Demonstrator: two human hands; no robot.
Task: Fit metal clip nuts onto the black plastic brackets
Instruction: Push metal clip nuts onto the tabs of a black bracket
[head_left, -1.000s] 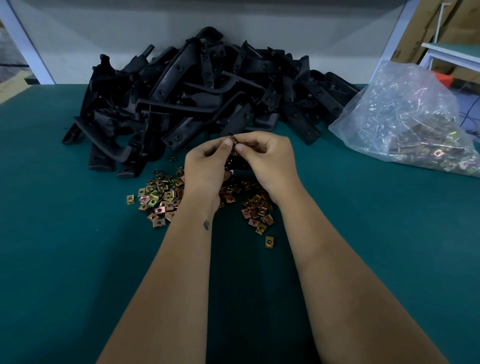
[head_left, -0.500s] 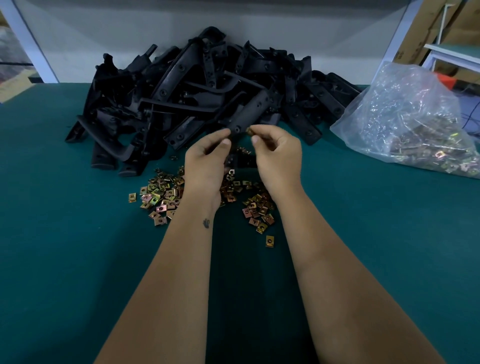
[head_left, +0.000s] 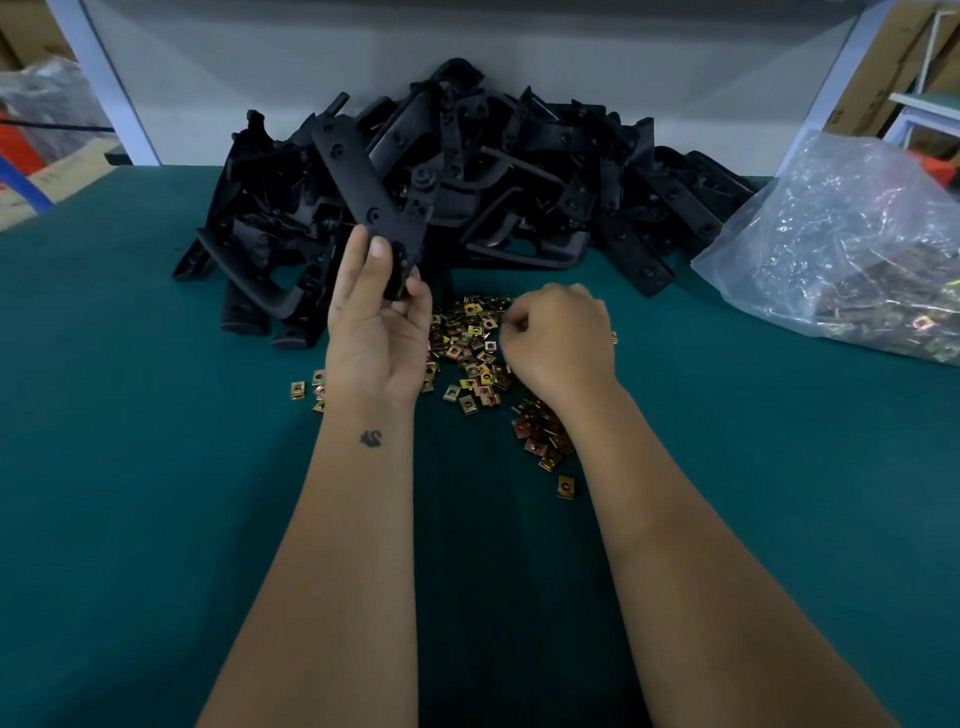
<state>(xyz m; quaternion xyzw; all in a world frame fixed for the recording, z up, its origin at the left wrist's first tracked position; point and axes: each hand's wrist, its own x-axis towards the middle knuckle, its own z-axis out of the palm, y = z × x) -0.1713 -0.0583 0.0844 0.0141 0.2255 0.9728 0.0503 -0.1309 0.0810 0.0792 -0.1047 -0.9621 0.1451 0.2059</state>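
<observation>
Left hand grips a black bracket by its lower end, upright above the green surface. Right hand, fingers curled, is over the loose clip nuts mid-surface; whether it pinches one is hidden. Best to lift a single nut, open side toward the bracket's edge

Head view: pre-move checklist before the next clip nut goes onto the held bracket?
1. Long black plastic bracket gripped by left hand, lifted above the table: ok.
2. Right hand over the loose pile of gold metal clip nuts on the green table: ok.
3. Nut actually pinched in the right fingers: cannot tell, fingertips curled and hidden.
4. Free mounting end of bracket facing the right hand: not ok, bracket points up and away.
5. Spare stock, clear plastic bag of nuts: ok.
</observation>
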